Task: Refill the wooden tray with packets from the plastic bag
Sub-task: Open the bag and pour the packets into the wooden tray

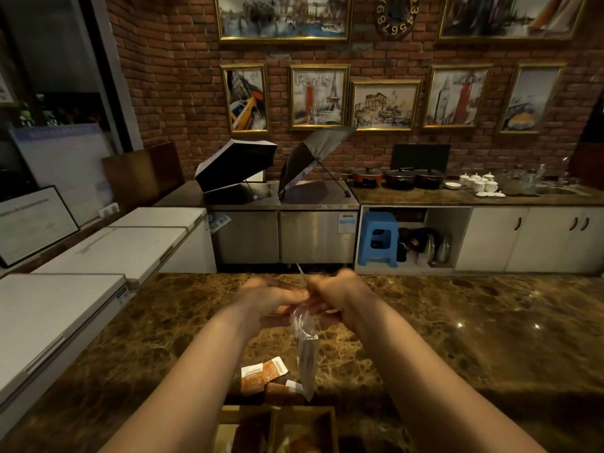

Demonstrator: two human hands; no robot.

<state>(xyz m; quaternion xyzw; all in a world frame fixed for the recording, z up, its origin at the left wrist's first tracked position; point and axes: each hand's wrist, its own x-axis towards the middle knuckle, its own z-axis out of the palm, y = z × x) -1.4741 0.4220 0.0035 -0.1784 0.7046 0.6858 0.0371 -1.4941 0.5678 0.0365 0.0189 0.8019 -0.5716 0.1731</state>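
Note:
My left hand (271, 297) and my right hand (336, 294) are raised together over the marble counter (457, 348), both pinching the top of a clear plastic bag (306, 351). The bag hangs straight down between my wrists, narrow and see-through. Below it, several orange-and-white packets (261, 376) lie loose on the counter. The wooden tray (330, 423) sits at the near edge, partly cut off by the frame, with dark compartments and some brownish packets inside.
White chest freezers (98, 253) line the left side. Across the aisle a steel counter holds two open umbrellas (235, 165). To the right are pots (398, 178), white teaware (480, 184), cabinets and a blue stool (379, 238).

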